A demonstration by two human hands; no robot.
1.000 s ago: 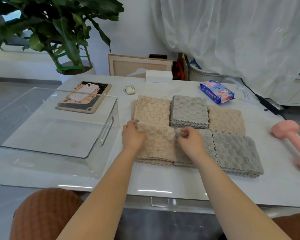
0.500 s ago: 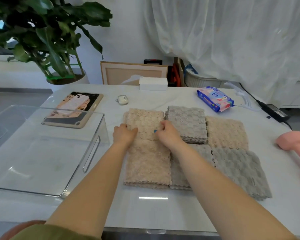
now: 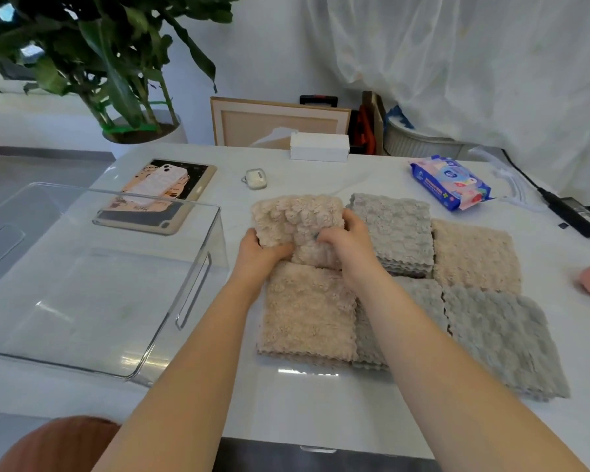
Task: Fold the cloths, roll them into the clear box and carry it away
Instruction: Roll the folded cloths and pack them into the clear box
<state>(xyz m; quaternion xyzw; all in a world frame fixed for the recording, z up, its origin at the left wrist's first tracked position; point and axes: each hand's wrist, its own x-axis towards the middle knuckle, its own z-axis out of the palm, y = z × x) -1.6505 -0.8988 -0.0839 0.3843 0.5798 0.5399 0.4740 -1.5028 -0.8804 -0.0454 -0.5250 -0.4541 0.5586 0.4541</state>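
Two hands: left hand (image 3: 259,255), right hand (image 3: 349,248), fingers curled, both gripping beige cloth (image 3: 295,216)
beige cloth: bunched, back-left of cloth stacks (image 3: 402,233) on desk (image 3: 321,403)
clear box (image 3: 133,198): on desk, left of stacks

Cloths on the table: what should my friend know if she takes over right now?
Left hand and right hand: both grip the bunched beige cloth at the far left of the pile.
Clear box: left of the cloths, nothing in it.
Other cloths: beige and grey, lying flat.
Done: the first roll is started.
Left: roll every cloth into the box, then carry it away.
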